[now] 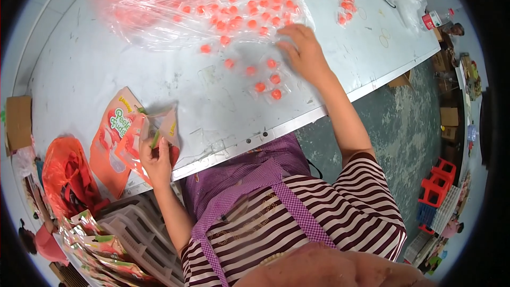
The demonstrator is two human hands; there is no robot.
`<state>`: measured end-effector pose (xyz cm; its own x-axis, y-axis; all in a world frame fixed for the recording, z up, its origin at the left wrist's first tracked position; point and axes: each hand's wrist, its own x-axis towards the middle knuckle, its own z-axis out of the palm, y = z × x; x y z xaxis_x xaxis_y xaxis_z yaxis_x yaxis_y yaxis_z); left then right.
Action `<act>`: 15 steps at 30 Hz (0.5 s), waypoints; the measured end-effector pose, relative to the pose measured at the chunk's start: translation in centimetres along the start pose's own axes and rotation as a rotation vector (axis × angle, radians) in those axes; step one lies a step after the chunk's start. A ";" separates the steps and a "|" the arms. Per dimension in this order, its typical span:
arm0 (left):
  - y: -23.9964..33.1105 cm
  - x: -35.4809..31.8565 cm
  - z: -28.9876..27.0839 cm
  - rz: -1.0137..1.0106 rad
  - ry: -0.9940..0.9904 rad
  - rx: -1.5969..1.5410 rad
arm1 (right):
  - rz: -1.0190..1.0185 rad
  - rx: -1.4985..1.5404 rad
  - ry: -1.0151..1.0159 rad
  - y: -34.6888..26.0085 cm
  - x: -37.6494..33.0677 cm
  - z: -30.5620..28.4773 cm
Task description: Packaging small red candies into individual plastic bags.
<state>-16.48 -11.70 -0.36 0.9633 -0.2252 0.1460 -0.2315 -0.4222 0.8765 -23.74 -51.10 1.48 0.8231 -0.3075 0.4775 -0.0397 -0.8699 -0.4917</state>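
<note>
My left hand (158, 166) grips an upright pink pouch (169, 117) near the table's front edge, and the pouch's mouth is spread apart. Beside it lie flat printed pouches (103, 149) in pink and red. My right hand (307, 56) is at the near right edge of a big clear plastic bag (159, 26) full of small wrapped red-orange candies. Its thumb and fingers are apart, with nothing visible between them. Several loose wrapped candies (275, 79) are on the table just left of and below that hand.
Another small group of candies (345, 8) and rubber bands (384, 37) lie toward the far right of the table (372, 69). A bottle (435, 19) stands at its right end. At lower left are a red plastic bag (66, 172) and a crate of pouches (101, 252). Red stools (438, 180) stand beyond.
</note>
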 end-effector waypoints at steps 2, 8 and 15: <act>0.2 0.1 0.0 -0.022 -0.010 -0.003 | 0.026 -0.100 0.019 2.3 1.5 0.7; 0.4 0.0 0.0 -0.031 -0.009 0.002 | 0.100 -0.252 -0.100 4.4 2.2 0.6; 0.2 0.1 0.0 0.024 0.010 0.024 | -0.026 -0.154 0.019 4.2 1.3 0.3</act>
<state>-16.44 -11.83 -0.21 0.9586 -0.2271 0.1717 -0.2579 -0.4372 0.8616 -22.65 -55.02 -0.22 0.8138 -0.2903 0.5034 -0.1064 -0.9261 -0.3620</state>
